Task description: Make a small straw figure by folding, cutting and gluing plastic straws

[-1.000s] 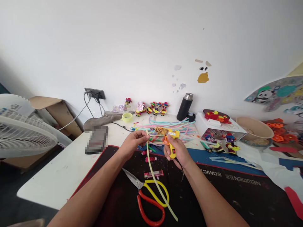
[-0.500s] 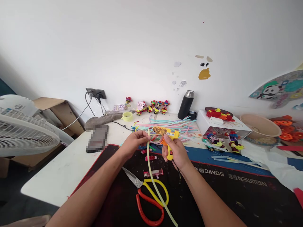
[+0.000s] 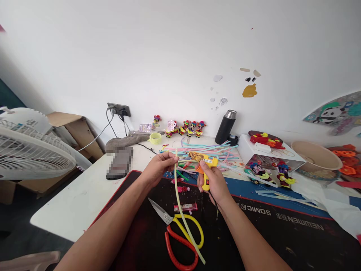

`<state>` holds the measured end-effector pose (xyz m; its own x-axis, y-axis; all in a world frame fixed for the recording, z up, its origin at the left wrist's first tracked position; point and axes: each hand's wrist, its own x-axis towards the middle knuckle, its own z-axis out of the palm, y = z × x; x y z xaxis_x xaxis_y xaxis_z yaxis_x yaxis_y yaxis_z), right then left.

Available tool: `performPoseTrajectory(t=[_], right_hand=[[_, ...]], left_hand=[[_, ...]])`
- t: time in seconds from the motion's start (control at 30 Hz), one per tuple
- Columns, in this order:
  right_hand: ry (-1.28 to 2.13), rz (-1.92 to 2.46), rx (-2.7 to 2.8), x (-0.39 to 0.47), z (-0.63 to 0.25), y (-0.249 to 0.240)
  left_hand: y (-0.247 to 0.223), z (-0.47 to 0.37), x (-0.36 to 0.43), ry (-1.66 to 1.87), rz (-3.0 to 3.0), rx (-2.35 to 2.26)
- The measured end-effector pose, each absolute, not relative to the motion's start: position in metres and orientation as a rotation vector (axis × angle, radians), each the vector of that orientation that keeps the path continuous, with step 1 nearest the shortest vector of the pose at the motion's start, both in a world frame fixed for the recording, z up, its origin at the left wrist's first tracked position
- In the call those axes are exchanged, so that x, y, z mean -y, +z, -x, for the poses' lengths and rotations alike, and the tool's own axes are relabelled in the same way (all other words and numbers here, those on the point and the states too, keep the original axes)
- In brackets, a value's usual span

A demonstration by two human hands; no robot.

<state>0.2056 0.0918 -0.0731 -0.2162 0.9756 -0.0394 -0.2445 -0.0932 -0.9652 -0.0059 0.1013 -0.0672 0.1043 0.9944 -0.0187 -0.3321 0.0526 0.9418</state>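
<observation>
A slender, pale yellow-green strip (image 3: 176, 182) hangs in a gentle curve from the left hand (image 3: 160, 166), which pinches it close to its upper end between thumb and fingers. The right hand (image 3: 212, 180) is wrapped around the grip of a glue gun (image 3: 211, 162) of yellow plastic with an orange trigger; its nozzle end, crusted with rough, mottled brown, points toward the left hand, near the strip but apart from it. Below the hands, the strip's tail crosses in front of the scissors (image 3: 167, 218), with tapered metal blades and looped handles, one red, one yellow. Between them and the hands sit a flat, pinkish-red oblong (image 3: 186, 207) and a ridged, fuzzy pink piece (image 3: 183, 189), on a dark mat (image 3: 220, 244). Beyond the hands spread thin pastel strips (image 3: 208, 146), small bright figurines (image 3: 193, 128) and, past the right hand, a black cylindrical flask (image 3: 225, 128) with a shiny metal cap.
</observation>
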Motion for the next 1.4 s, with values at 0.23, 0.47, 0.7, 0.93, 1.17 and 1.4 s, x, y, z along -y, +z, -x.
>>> performPoseTrajectory(t=[0.23, 0.47, 0.7, 0.93, 1.17, 1.4], right_hand=[[1.514, 0.990, 0.997, -0.093, -0.207, -0.072], [1.649, 0.886, 1.029, -0.087, -0.204, -0.067], [1.761, 0.822, 0.956, -0.082, -0.203, -0.064], [1.873, 0.799, 0.970, -0.081, -0.202, -0.069], [1.890, 0.780, 0.956, -0.080, -0.201, -0.069], [1.846, 0.764, 0.888, -0.083, -0.204, -0.065]], left_hand=[[-0.071, 0.008, -0.104, 1.271, -0.986, -0.903], [-0.071, 0.006, -0.103, 1.274, -0.983, -0.910], [-0.071, 0.003, -0.104, 1.314, -0.903, -0.874], [-0.070, 0.000, -0.103, 1.292, -0.841, -0.828], [-0.070, 0.000, -0.102, 1.291, -0.864, -0.803], [-0.067, 0.005, -0.105, 1.350, -0.809, -0.820]])
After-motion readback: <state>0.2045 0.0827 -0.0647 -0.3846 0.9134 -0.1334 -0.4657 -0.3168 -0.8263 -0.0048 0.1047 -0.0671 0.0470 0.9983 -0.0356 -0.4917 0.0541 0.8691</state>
